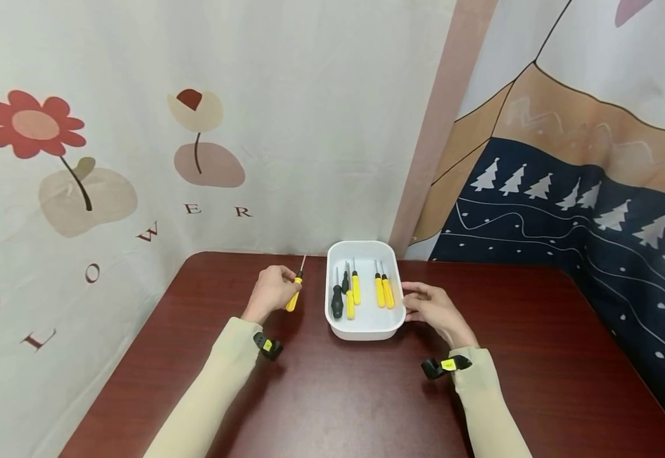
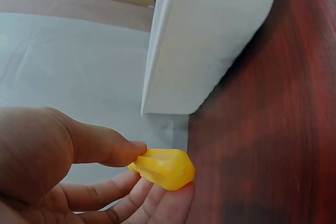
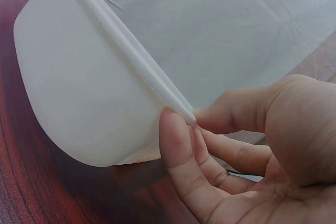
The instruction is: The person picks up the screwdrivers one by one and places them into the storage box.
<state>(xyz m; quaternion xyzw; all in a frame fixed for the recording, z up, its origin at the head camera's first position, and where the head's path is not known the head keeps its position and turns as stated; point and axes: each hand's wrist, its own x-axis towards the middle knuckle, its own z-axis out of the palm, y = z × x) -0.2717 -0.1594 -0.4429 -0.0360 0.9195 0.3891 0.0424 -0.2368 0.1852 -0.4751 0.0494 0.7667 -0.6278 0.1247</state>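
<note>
Left of the white plastic tub [image 1: 366, 326], my left hand [image 1: 270, 294] pinches a small screwdriver [image 1: 293, 301] by its yellow handle, with the thin metal shaft pointing away from me. The left wrist view shows the handle's butt end [image 2: 170, 169] between thumb and fingertips, beside the tub's wall. My right hand [image 1: 434, 310] grips the tub's right rim; in the right wrist view the thumb lies on the rim and fingers curl beneath it. Inside the tub lie several screwdrivers: yellow-handled ones [image 1: 388, 296] on the right and in the middle, black-handled ones [image 1: 337, 305] on the left.
The tub stands on a dark red-brown table [image 1: 332, 394], near its back edge. Behind the table hangs a pale curtain [image 1: 309, 127] printed with flowers and letters. A darker printed cloth [image 1: 527, 210] with trees hangs at the right.
</note>
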